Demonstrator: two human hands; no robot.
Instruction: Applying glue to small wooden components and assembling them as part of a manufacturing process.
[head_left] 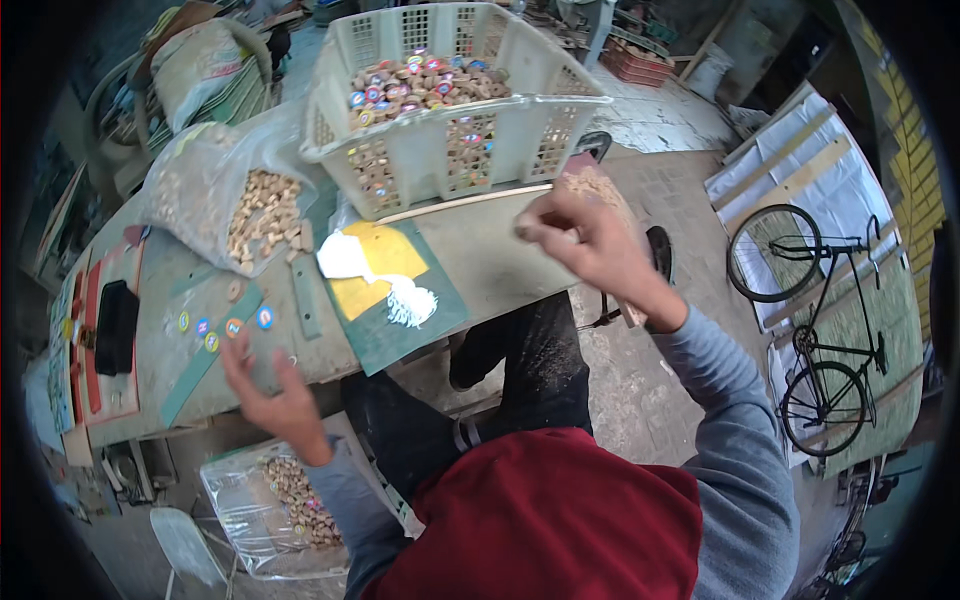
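Note:
My left hand [272, 398] is at the table's near edge with thumb and fingers apart, and I see nothing held in it. Just beyond its fingertips lie small round pieces with coloured faces, among them an orange one [235, 327] and a blue one [264, 317]. Raised past the table's right end, my right hand [592, 242] has its fingers pinched together; what they hold, if anything, is hidden. Between the hands, a bundle of white strings [410, 302] lies with a white cloth-like piece [342, 257] over a yellow sheet [368, 292] on a dark green mat [425, 325].
A pale plastic crate [400, 160] holds many small wooden pieces, some with coloured faces. Left of it, a clear bag [185, 190] spills wooden pieces [268, 215]. A black tray [117, 328] sits far left. Below the table is a plastic-lined container [235, 500]; a bicycle [815, 320] stands right.

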